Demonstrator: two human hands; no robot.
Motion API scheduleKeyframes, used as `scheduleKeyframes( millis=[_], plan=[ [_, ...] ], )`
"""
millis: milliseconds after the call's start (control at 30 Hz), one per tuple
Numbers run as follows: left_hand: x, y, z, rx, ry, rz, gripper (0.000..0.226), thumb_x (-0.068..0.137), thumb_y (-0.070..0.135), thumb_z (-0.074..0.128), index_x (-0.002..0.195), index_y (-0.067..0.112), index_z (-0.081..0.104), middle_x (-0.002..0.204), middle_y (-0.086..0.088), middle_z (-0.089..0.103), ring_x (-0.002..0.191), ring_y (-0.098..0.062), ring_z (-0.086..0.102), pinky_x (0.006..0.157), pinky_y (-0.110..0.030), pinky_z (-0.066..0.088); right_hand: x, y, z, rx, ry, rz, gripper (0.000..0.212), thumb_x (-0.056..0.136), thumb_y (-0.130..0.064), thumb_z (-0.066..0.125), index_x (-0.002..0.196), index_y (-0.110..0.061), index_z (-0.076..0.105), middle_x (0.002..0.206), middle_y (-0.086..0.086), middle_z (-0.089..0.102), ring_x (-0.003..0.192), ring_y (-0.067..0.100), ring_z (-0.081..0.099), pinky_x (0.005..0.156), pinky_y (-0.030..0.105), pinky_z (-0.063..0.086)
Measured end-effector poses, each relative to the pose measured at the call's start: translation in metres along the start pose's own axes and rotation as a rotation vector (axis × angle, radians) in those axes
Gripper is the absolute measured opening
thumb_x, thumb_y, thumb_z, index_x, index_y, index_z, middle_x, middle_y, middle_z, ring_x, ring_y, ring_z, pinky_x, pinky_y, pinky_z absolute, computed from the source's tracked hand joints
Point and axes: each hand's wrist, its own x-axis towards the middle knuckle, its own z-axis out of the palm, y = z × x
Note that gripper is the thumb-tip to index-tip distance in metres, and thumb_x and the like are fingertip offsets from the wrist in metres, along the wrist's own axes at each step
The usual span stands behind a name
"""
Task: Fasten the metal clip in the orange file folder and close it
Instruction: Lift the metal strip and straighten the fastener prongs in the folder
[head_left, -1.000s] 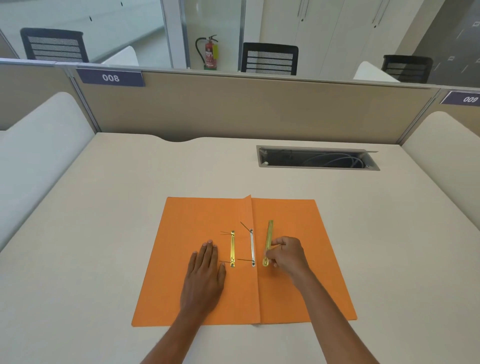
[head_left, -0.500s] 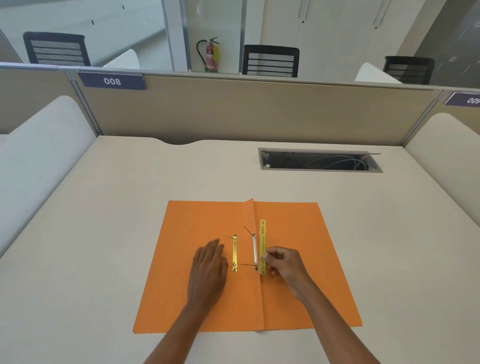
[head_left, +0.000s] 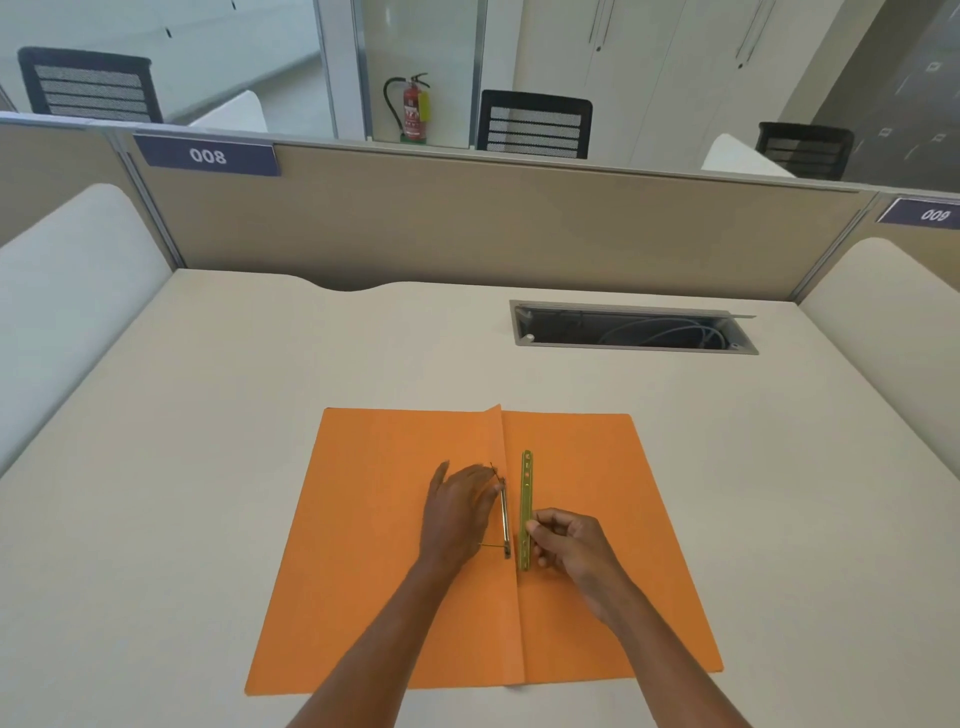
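Note:
The orange file folder (head_left: 374, 545) lies open and flat on the desk. A silver fastener bar (head_left: 505, 525) with thin prongs sits just left of the centre fold. My left hand (head_left: 460, 512) lies flat on the left leaf and hides the gold strip there. Its fingertips touch the upper prong (head_left: 496, 475), with the thumb spread apart. The lower prong (head_left: 491, 545) sticks out to the left, under the hand's edge. My right hand (head_left: 569, 543) pinches the lower part of a loose gold clip bar (head_left: 527, 488), which lies just right of the fold, parallel to the silver bar.
An open cable tray (head_left: 631, 328) is set into the desk at the back right. Beige partitions (head_left: 467, 228) and white side panels (head_left: 62, 312) close in the desk. Bare desk surface (head_left: 208, 467) surrounds the folder.
My left hand has slid right and forward over the gold strip, up to the upper prong. My right hand brought the gold clip bar from the right leaf to beside the fold.

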Motion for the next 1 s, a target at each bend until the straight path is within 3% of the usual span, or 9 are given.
scheduleKeyframes(
  millis=[100,200,300,433,633,833,1000],
  plan=[
    [0.009,0.006,0.003,-0.074,0.027,-0.007,0.018,0.095,0.021,0.057,0.104,0.015,0.072,0.104,0.0,0.075,0.1,-0.015,0.066,0.11,-0.038,0.033,0.002,0.001,0.0,0.02,-0.005,0.013,0.012,0.088,-0.007,0.067,0.094,0.0,0.074,0.075,0.007,0.065,0.062,0.013,0.055,0.056,0.023,0.049],
    [0.014,0.01,0.001,-0.156,0.023,-0.039,0.014,0.092,0.017,0.061,0.096,0.015,0.074,0.093,-0.001,0.077,0.084,-0.02,0.068,0.079,-0.032,0.052,0.002,0.0,0.0,0.028,-0.004,0.009,0.011,0.088,-0.007,0.068,0.093,-0.001,0.074,0.072,0.006,0.064,0.062,0.014,0.055,0.055,0.024,0.049],
    [0.014,0.005,0.002,-0.139,-0.016,0.014,0.014,0.092,0.017,0.059,0.093,0.017,0.073,0.084,-0.001,0.075,0.073,-0.021,0.067,0.062,-0.034,0.052,0.004,-0.003,0.0,0.044,0.022,-0.003,0.01,0.087,-0.01,0.069,0.092,-0.004,0.075,0.072,0.007,0.063,0.061,0.014,0.055,0.054,0.024,0.047],
    [0.008,0.005,0.006,-0.068,0.0,0.092,0.019,0.09,0.017,0.054,0.096,0.017,0.072,0.08,-0.002,0.073,0.069,-0.024,0.063,0.061,-0.034,0.049,0.007,-0.014,0.006,0.052,0.014,-0.057,0.01,0.088,-0.01,0.068,0.09,-0.006,0.076,0.068,0.0,0.066,0.059,0.009,0.055,0.056,0.018,0.047],
    [0.007,0.002,0.007,-0.014,0.017,0.101,0.021,0.087,0.019,0.049,0.088,0.017,0.069,0.071,-0.001,0.068,0.061,-0.023,0.056,0.054,-0.035,0.046,0.008,-0.022,0.012,-0.005,-0.033,-0.039,0.009,0.087,-0.009,0.069,0.089,-0.004,0.076,0.067,-0.001,0.066,0.06,0.009,0.054,0.062,0.022,0.048],
    [0.007,0.003,0.006,-0.024,0.038,0.096,0.02,0.086,0.012,0.053,0.094,0.019,0.071,0.071,0.001,0.07,0.06,-0.021,0.059,0.058,-0.028,0.042,0.004,-0.018,0.006,-0.012,-0.032,-0.003,0.008,0.087,-0.009,0.069,0.085,-0.007,0.076,0.062,-0.005,0.065,0.056,0.008,0.054,0.06,0.02,0.05],
    [0.006,0.003,0.007,-0.015,0.03,0.091,0.018,0.086,0.011,0.054,0.091,0.018,0.07,0.072,0.0,0.069,0.061,-0.025,0.058,0.06,-0.03,0.043,0.003,-0.016,0.004,-0.023,-0.048,0.01,0.013,0.088,-0.009,0.068,0.092,0.003,0.073,0.071,0.004,0.062,0.06,0.01,0.052,0.061,0.02,0.048]
  ],
)
